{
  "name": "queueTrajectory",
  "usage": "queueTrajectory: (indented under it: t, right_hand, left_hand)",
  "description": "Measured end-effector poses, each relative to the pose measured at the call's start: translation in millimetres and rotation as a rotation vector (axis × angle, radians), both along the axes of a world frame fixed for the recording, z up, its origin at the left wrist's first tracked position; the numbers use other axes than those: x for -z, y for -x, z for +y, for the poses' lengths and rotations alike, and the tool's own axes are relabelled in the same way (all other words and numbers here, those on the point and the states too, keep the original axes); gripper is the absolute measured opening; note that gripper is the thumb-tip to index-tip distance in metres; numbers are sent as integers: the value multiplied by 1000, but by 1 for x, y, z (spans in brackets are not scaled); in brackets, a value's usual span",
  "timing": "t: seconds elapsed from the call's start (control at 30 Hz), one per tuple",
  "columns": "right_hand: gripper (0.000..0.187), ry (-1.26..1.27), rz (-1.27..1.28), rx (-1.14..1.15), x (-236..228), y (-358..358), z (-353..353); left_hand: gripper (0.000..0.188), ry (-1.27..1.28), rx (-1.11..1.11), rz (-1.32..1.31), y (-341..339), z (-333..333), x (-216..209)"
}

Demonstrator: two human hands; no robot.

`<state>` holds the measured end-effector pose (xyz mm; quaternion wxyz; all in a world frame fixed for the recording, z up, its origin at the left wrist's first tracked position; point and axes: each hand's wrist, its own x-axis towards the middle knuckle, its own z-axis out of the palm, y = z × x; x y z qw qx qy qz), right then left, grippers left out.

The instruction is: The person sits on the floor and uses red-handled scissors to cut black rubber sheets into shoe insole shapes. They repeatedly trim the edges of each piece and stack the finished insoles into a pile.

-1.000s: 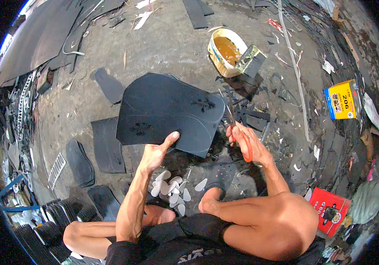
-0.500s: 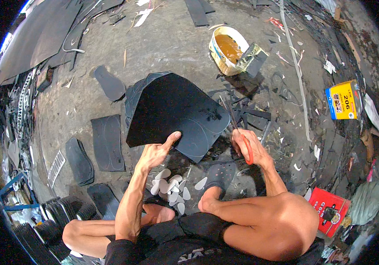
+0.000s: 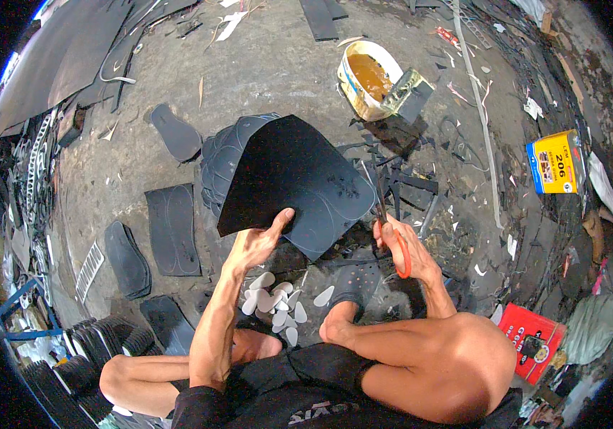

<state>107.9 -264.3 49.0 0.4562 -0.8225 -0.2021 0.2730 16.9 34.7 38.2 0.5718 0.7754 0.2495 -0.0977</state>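
My left hand (image 3: 262, 242) pinches the near edge of a black rubber sheet (image 3: 328, 187), thumb on top. Pale curved outlines are drawn on the sheet, and its left part bends upward. In my right hand (image 3: 406, 247) is a pair of scissors (image 3: 402, 256) with orange handles; the blades point away from me beside the sheet's right edge. Whether the blades touch the sheet I cannot tell. Behind the sheet lies a pile of dark outlined pieces (image 3: 215, 161). Small pale teardrop-shaped pieces (image 3: 278, 303) are heaped between my feet.
A dark sole shape (image 3: 175, 133), an outlined rectangular piece (image 3: 173, 230) and stacked soles (image 3: 128, 260) lie to the left. Beyond the sheet stands a white tub (image 3: 355, 82) of brown liquid. Black offcuts (image 3: 410, 182) litter the floor on the right, near a yellow-and-blue can (image 3: 555, 163) and a red box (image 3: 532, 343).
The raised left part of the sheet has shifted slightly right, uncovering more of the pile behind it. My right hand and the scissors have turned a little, with the blades now steeper.
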Motion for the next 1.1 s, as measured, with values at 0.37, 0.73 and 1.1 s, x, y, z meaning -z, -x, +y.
queueTrajectory:
  t: [0.37,0.73,1.1]
  right_hand:
    - [63,71,163,407,20,5,16]
    - [40,282,-40,263,31,15,-34]
    - [55,-313,262,261,51,42,13]
  left_hand:
    - [33,-98,56,-256,-4,-26,15]
    - [45,-188,106,64,-10,23,-68]
    - [69,-17,-659,-232,-33,1,-64]
